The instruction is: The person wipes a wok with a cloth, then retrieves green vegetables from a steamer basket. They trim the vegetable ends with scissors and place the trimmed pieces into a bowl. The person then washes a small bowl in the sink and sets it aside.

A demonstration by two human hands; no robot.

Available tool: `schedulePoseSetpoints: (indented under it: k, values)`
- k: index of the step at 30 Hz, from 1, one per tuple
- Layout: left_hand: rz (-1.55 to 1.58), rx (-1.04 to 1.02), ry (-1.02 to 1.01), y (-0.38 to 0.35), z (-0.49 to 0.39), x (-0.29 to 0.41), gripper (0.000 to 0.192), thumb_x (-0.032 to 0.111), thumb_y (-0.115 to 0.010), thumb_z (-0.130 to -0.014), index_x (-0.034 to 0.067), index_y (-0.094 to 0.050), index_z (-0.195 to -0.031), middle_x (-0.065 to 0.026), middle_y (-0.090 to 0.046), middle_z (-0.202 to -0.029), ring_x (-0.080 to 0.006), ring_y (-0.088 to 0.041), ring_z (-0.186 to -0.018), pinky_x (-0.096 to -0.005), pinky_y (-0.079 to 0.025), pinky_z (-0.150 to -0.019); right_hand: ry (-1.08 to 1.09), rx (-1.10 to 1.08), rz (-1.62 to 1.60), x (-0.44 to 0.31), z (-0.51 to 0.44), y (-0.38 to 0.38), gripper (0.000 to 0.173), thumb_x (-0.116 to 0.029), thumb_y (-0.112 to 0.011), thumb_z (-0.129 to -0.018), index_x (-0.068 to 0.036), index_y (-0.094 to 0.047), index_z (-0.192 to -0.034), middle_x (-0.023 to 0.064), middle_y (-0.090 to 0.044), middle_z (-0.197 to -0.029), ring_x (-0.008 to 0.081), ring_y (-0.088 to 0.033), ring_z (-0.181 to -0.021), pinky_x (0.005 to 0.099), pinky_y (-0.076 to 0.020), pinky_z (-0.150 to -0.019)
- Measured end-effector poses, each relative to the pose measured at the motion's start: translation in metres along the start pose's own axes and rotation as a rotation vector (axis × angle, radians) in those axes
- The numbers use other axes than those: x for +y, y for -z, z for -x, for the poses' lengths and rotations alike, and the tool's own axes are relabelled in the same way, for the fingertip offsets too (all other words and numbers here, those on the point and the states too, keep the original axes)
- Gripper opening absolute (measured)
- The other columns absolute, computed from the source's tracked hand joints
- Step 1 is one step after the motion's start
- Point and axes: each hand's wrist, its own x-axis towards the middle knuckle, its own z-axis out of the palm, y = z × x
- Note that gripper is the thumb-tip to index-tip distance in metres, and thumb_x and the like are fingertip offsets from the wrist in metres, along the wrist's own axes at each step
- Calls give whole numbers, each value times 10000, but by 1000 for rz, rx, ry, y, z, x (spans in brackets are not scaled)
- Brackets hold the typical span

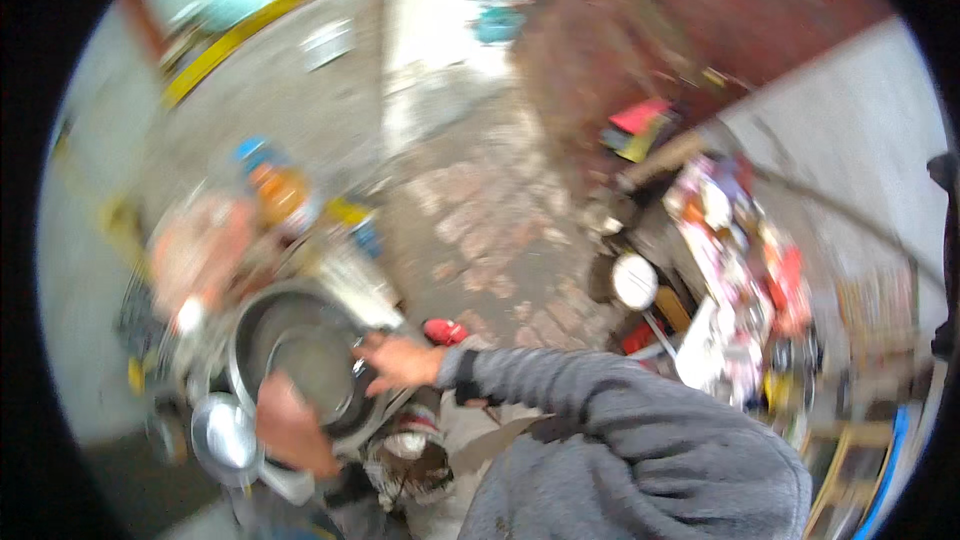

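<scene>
A large round metal pan (251,307) with dark insides stands at the lower left, and what looks like water lies in its middle. My right hand (395,362) is at the pan's right side, fingers spread at the rim; whether it grips the rim is blurred. Over the pan's lower left part is my left hand (294,424), strongly blurred, so its fingers and anything in them cannot be made out. A shiny round metal bowl or lid (225,439) lies just left of that hand.
An orange bottle with a blue cap (281,191) and a pinkish plastic bag (202,244) stand beyond the pan. Below the pan's right side is an open container (412,465). Cluttered goods and a white round lid (634,281) lie to the right, past a brick floor (487,232).
</scene>
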Motion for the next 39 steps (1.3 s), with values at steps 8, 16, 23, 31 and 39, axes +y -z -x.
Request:
schedulePoseSetpoints:
  k: [8, 16, 23, 31, 39]
  values:
    - [1191, -132, 849, -19, 35, 77, 673, 335, -643, -897, 18, -277, -1363, -204, -445, -1311, -300, -564, -1067, -444, -460, -887, -247, 95, -942, 39, 113, 50, 739, -381, -658, -894, 60, -353, -1404, 156, -694, -869, 219, -691, -746, 335, -552, -643]
    - [1290, -716, 252, -66, 50, 427, 573, 138, -562, -935, 39, -254, -1409, -153, -377, -1366, -253, -410, -1222, -388, -352, -1019, -427, 582, -1217, 187, 354, 117, 277, -154, -527, -901, 22, -613, -1097, 69, -651, -681, 120, -615, -508, 256, -512, -443]
    - [938, -1202, -95, -149, 115, 673, 783, 406, -593, -947, 134, -123, -1512, -151, -384, -1390, -254, -452, -1208, -404, -398, -972, -828, 1287, -1387, 349, 622, 94, 200, -124, -531, -917, 31, -636, -989, 97, -653, -668, 153, -623, -498, 282, -502, -404]
    - [757, -1203, 140, -188, 134, 746, 571, 361, -573, -965, 123, -313, -1415, -105, -490, -1295, -251, -516, -1164, -434, -436, -925, -1087, 1985, -1269, 498, 802, 88, 221, -49, -475, -896, 128, -608, -896, 136, -634, -620, 160, -588, -451, 296, -485, -397]
    - [810, -1064, 212, -185, 105, 760, 437, 291, -578, -970, 112, -381, -1316, -71, -541, -1108, -174, -542, -914, -361, -479, -753, -1094, 2250, -1356, 617, 830, 128, 216, -36, -503, -903, 159, -595, -897, 171, -651, -679, 213, -645, -515, 329, -545, -438]
